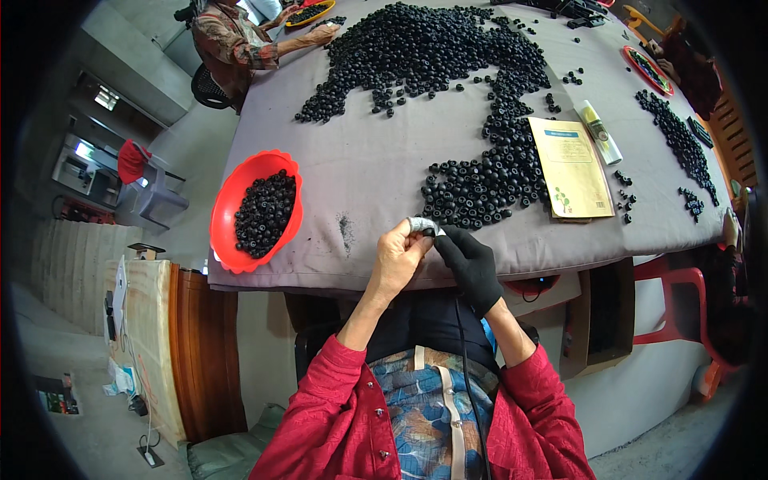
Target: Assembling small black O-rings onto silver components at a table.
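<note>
Centre frame: bare left hand (398,254) and black-gloved right hand (470,262), both pinched on one small black bead (430,232). Left: red bowl (226,210) part filled. Above: large bead heap (480,188) unsorted on grey desk (368,160).

2 hands pinch a small black ring at the counter edge, black rings all over the grey cloth.

Left hand (398,258), bare with a taped fingertip, and right hand (472,264) in a black glove meet on 1 black ring (430,232). Heap of black rings (480,188) just beyond them, a bigger spread (432,52) farther up. Red bowl (226,210) of rings at the counter (360,160) left edge. Yellow booklet (570,166) and a tube (598,130) to the right. Another person's hand (318,34) at the far corner.
</note>
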Motion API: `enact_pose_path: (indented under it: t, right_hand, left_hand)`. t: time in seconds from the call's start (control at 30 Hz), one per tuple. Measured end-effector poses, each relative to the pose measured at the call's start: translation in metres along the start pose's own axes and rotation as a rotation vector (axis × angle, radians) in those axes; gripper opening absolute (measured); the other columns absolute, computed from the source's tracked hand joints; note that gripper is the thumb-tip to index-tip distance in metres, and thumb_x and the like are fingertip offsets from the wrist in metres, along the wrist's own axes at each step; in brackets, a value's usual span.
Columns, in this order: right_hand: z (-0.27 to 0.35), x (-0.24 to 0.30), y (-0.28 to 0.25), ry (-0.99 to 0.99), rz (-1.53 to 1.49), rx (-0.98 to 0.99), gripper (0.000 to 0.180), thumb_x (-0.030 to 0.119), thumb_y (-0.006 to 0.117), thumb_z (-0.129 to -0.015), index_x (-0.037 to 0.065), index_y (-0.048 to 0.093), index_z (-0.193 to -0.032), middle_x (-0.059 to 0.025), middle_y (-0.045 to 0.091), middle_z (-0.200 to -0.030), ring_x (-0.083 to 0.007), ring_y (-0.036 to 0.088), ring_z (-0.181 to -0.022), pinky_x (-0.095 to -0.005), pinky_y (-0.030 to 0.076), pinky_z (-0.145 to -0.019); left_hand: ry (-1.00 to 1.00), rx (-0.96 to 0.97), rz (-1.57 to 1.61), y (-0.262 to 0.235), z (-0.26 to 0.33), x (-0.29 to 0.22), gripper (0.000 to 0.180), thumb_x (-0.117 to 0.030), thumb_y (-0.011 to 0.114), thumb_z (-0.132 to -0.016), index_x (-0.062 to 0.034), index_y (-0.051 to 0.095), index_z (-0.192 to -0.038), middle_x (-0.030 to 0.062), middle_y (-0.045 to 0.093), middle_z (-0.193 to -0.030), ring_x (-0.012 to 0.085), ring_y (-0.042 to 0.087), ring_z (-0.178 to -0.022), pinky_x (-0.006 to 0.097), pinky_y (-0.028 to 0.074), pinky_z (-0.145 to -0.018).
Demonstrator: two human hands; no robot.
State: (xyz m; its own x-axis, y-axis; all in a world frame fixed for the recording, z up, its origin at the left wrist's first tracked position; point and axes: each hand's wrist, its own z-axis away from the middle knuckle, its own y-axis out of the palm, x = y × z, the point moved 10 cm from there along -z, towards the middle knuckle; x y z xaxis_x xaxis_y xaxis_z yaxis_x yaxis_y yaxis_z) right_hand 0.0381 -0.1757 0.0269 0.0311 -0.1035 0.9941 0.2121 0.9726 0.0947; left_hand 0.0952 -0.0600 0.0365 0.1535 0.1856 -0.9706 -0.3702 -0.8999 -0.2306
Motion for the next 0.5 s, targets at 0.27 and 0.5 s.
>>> enact_pose_path:
  t: [0.27,0.5]
  right_hand:
    - [0.001,0.004,0.005,-0.006,0.037,0.07,0.027,0.018,0.058,-0.088,0.0,0.06,-0.108,-0.0065,0.066,-0.092,-0.0088,0.058,-0.085,-0.0244,0.046,-0.075]
    - [-0.004,-0.008,-0.007,-0.006,0.001,-0.019,0.028,0.022,0.056,-0.089,0.001,0.06,-0.107,-0.0072,0.065,-0.093,-0.0117,0.06,-0.084,-0.0265,0.047,-0.075]
  left_hand:
    - [-0.091,0.036,0.423,0.01,0.0,0.006,0.015,-0.002,0.055,-0.086,-0.0027,0.06,-0.101,0.0014,0.062,-0.077,0.007,0.056,-0.061,0.02,0.048,-0.054]
    - [-0.178,-0.029,0.555,0.007,0.007,0.024,0.015,-0.003,0.054,-0.088,-0.0015,0.06,-0.101,0.0045,0.062,-0.081,0.01,0.058,-0.063,0.022,0.05,-0.056]
